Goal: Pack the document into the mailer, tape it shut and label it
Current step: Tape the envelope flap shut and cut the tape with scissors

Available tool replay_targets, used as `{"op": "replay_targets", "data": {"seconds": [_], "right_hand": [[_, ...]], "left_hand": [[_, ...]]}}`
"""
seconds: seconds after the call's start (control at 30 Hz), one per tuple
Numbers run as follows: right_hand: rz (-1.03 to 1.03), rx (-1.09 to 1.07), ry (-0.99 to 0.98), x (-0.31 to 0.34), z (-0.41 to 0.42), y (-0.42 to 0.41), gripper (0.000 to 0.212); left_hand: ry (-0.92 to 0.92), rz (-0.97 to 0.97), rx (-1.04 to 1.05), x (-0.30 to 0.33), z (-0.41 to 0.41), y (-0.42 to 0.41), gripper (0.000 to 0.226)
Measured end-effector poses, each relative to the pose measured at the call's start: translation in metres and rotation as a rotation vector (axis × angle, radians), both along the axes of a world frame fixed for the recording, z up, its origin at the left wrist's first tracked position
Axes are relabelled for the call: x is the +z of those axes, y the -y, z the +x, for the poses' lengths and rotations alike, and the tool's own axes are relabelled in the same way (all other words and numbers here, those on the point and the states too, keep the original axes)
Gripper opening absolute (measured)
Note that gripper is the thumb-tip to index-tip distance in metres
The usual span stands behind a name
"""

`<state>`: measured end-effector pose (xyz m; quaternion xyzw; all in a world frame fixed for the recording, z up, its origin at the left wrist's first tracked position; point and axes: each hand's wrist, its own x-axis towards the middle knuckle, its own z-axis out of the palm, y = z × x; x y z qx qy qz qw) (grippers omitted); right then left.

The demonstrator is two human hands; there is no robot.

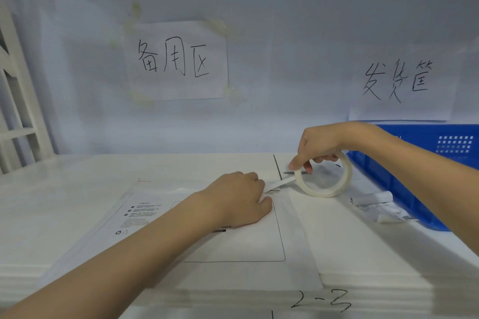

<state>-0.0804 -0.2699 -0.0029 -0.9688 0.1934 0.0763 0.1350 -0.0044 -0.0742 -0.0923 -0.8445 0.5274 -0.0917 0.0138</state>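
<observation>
Taping step underway; mailer (233,241) lies flat on table (64,189), w/ left hand (241,197) fingers pinched on tape's free end at its far edge; right hand (318,145) fingers clamped on tape roll (327,180); next, prob. pull strip longer, press along flap, then cut.

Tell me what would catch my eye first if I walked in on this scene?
Two bare arms reach over a flat white paper mailer on the white table: the right hand lifts a ring-shaped roll of pale translucent tape, and the left hand pins the pulled-out strip to the mailer. Behind, two white paper signs with black handwritten characters hang on the wall, and a blue plastic crate sits at right.
</observation>
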Motion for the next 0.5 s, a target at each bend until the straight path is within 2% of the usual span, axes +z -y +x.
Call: {"op": "replay_targets", "data": {"seconds": [0.23, 0.5], "right_hand": [[0.003, -0.003, -0.035, 0.0, 0.001, -0.001, 0.038], [-0.074, 0.035, -0.047, 0.0, 0.006, -0.01, 0.04]], "left_hand": [[0.096, -0.018, -0.062, -0.01, 0.004, 0.001, 0.05], [0.084, 0.073, -0.086, -0.002, 0.004, 0.004, 0.049]]}}
